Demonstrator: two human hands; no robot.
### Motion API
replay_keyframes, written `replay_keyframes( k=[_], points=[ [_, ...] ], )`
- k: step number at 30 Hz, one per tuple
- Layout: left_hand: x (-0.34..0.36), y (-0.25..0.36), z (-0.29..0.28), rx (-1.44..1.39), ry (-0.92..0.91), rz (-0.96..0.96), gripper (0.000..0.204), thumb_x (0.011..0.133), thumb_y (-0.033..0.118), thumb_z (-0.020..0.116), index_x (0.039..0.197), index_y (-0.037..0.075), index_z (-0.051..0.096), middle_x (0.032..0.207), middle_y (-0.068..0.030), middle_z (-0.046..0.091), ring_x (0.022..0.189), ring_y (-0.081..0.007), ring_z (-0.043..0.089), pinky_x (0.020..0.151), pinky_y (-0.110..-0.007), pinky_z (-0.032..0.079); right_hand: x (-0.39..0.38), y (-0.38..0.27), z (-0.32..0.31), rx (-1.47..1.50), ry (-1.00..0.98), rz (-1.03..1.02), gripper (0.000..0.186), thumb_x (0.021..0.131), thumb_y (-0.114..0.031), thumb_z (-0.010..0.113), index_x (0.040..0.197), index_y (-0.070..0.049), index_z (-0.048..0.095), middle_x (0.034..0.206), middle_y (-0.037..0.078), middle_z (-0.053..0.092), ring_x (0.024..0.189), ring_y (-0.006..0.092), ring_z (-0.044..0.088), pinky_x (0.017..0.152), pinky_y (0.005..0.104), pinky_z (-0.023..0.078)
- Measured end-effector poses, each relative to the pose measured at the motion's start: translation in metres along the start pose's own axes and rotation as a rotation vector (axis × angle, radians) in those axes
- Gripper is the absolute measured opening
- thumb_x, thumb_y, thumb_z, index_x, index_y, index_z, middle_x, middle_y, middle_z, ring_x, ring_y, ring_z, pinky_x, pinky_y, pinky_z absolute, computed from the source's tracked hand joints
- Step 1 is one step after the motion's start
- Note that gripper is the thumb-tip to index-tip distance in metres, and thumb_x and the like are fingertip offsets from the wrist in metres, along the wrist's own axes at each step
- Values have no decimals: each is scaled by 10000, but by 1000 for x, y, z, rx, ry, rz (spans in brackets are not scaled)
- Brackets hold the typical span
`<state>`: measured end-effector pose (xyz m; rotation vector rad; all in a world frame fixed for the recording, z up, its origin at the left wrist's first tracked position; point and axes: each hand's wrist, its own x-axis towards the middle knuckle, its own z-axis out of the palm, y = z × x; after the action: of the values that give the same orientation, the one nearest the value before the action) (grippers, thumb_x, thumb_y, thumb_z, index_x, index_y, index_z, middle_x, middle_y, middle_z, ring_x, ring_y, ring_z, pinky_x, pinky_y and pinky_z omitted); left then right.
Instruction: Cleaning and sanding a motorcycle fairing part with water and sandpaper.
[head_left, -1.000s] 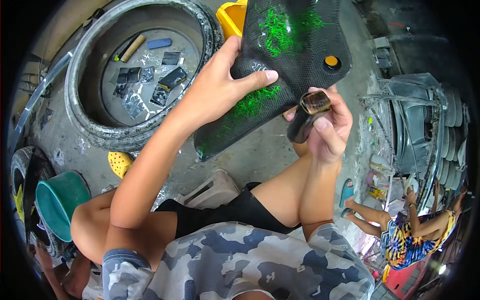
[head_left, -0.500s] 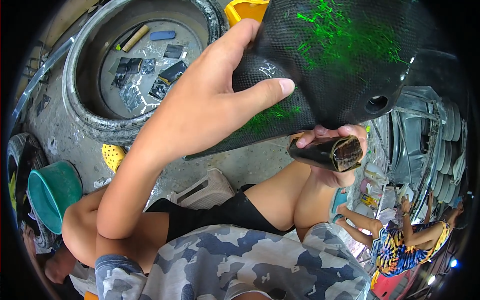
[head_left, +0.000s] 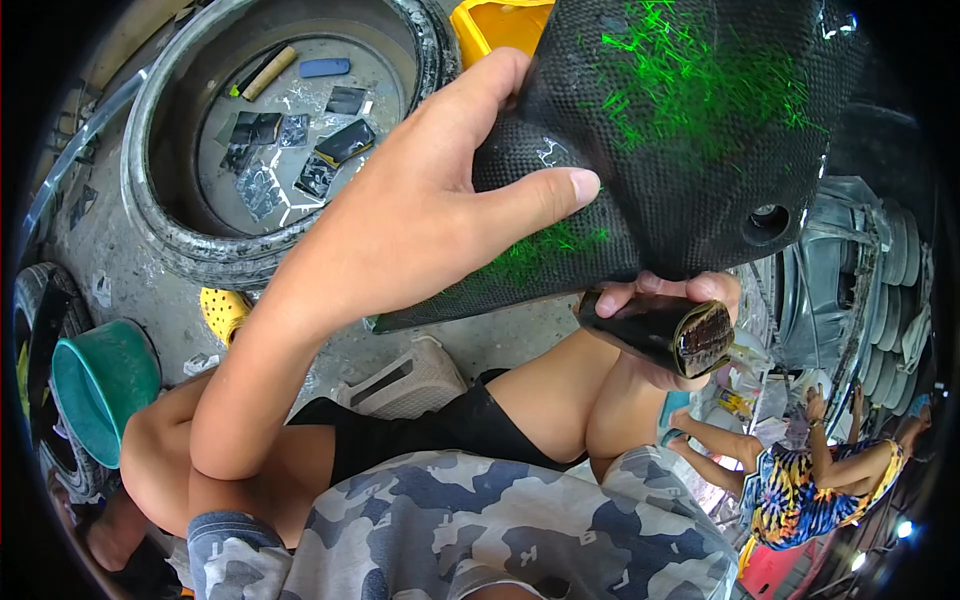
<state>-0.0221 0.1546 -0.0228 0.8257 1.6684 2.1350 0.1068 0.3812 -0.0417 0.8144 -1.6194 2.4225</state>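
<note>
Left hand (head_left: 420, 215): fingers are closed on the black woven carbon-fibre panel with green streaks (head_left: 680, 130), raised close to the camera.
Right hand (head_left: 665, 330): a dark rolled sanding pad (head_left: 660, 330) is gripped just beneath the panel.
Floor: a grey tyre (head_left: 170, 230) lies below.

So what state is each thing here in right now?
Black woven panel: held up, streaked with green marks.
Left hand: gripping the panel's edge, thumb on top.
Right hand: closed round a dark rolled piece.
Tyre: lying flat on the floor, dark scraps inside.
Teal basin: tilted on its side.
</note>
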Motion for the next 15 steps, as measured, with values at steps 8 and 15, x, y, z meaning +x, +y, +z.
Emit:
replay_keyframes(
  k=[8, 15],
  points=[
    [0, 4, -2, -9, -40, -22, 428, 858, 58, 641, 1237, -21, 461, 1134, -44, 540, 1066, -109, 494, 940, -252, 385, 9, 8, 4, 47, -18, -64, 504, 891, -184, 566, 1271, 53, 335, 1248, 372, 381, 1032, 471, 548, 862, 552, 486],
    [-2, 2, -1, 88, -4, 42, 471, 834, 58, 655, 1250, -32, 453, 1155, -55, 535, 1086, -118, 486, 958, -261, 375, 13, 32, 12, -14, 95, -278, 454, 822, -217, 686, 1078, 125, 534, 1003, 333, 560, 799, 401, 652, 699, 476, 578]
  ],
)
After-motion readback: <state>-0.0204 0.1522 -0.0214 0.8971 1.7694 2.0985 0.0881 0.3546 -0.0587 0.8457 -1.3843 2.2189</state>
